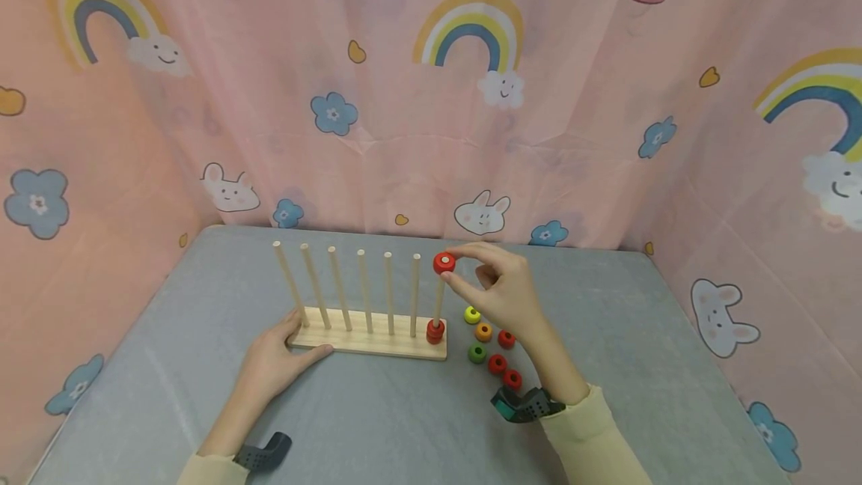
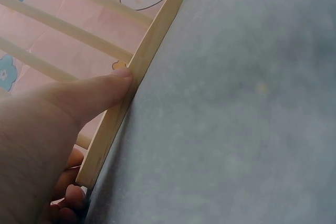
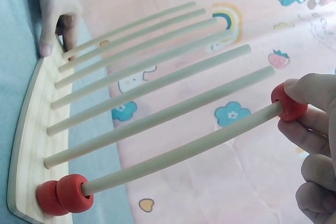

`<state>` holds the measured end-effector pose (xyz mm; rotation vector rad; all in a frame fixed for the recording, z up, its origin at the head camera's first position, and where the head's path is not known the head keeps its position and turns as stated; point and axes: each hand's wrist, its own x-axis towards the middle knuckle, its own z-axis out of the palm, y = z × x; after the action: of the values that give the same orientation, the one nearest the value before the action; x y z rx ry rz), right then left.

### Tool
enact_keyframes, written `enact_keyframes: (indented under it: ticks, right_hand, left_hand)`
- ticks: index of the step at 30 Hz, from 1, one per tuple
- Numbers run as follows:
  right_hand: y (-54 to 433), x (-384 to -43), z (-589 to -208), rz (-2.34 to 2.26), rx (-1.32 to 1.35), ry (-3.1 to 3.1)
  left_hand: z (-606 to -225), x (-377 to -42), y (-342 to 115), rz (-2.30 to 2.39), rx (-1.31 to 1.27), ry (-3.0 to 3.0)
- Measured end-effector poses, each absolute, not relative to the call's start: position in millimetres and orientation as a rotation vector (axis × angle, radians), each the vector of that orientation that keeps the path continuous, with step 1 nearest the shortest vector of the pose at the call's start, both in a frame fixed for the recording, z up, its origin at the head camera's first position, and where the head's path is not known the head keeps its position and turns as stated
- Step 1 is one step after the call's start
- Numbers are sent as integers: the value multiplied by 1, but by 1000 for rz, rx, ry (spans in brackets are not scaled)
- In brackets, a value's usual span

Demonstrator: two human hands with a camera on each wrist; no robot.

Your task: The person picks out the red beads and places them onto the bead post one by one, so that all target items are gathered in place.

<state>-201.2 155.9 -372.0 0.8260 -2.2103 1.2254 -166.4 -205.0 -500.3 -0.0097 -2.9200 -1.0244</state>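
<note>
A wooden base (image 1: 377, 344) with a row of several upright pegs stands on the table. Two red beads (image 1: 435, 331) are stacked at the foot of the rightmost peg (image 3: 184, 153). At the top of that peg my right hand (image 1: 501, 287) pinches another red bead (image 3: 290, 102) between thumb and fingers; the peg's tip shows through its hole. My left hand (image 1: 272, 358) grips the left end of the base, thumb (image 2: 107, 90) along the front edge and the other fingers behind the end.
Right of the base lie loose beads: a yellow bead (image 1: 472, 315), an orange bead (image 1: 483, 332), a green bead (image 1: 477, 353) and red beads (image 1: 497, 364). The grey table (image 1: 377, 425) is backed by a pink patterned curtain (image 1: 390, 163).
</note>
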Motion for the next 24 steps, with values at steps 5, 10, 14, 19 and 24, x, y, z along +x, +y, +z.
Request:
enact_keyframes:
  ticks: [5,10,14,19,24]
  right_hand:
    - [156,-200,-371,1219,823,-2213]
    - [156,-200,-372,1218,817,-2224]
    - [156,-201,-372,1223,817,-2225]
    - [156,-201,-372,1222,816,-2225]
    - [156,-201,-372,1218,821,-2223]
  left_hand:
    - [-500,-166,-205,-1020,-13,-2918]
    - [-501,-166,-205,-1021,-11,-2923]
    - [-500,-166,-205,-1031,-7,-2923]
    - [-500,-166,-205,-1044,-5,-2921]
    - [-499,-166,-204,-1043,-6,-2920]
